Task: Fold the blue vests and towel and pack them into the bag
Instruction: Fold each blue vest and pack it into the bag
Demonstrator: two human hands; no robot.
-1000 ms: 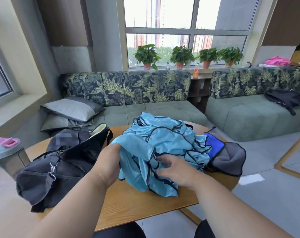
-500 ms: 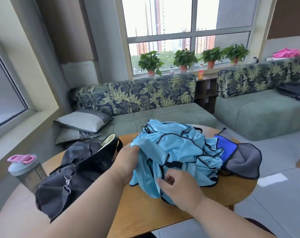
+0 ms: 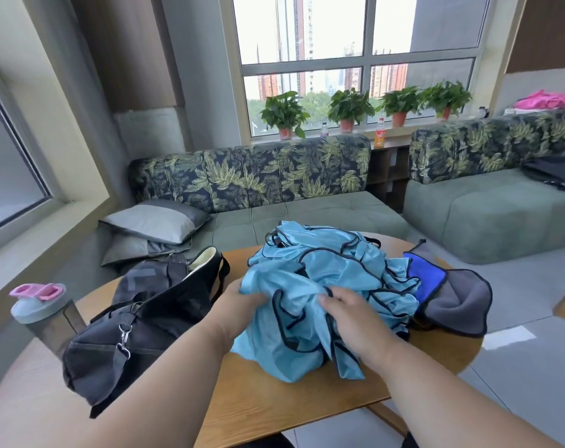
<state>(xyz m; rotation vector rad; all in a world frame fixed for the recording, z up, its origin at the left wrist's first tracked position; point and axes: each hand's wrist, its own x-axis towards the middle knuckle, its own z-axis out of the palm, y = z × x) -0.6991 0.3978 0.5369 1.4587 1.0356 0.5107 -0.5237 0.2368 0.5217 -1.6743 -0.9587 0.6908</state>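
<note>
**Both hands in the vest heap, nothing folded yet**

While the pile is still one tangle, the left hand (image 3: 242,302) grips a bunch of the light-blue, black-trimmed mesh vests (image 3: 323,286) at the heap's left edge, fingers buried in the cloth. The right hand (image 3: 349,313) lies on the near middle of the heap; its fingers curl into a fold, apparently pinching it, though the tips are hidden.

Handling, as a guess: fabric looks thin, light, limp and slick, so it will slide and sag. Best hold is probably the black piping at shoulders or hem, one vest pulled free at a time.

Just right of the right-hand fingers, past the heap, lies the royal-blue and grey plush towel (image 3: 452,295), its far side hanging over the edge of the round wooden table (image 3: 290,405). Just left of the left-hand fingers sits the black soft duffel bag (image 3: 139,321), mouth gaping toward the heap.

Bare wood shows only toward the wrists, near the table edge; a narrow strip for flattening a vest. A grey bottle with a pink lid (image 3: 42,305) stands beyond the bag.
</note>
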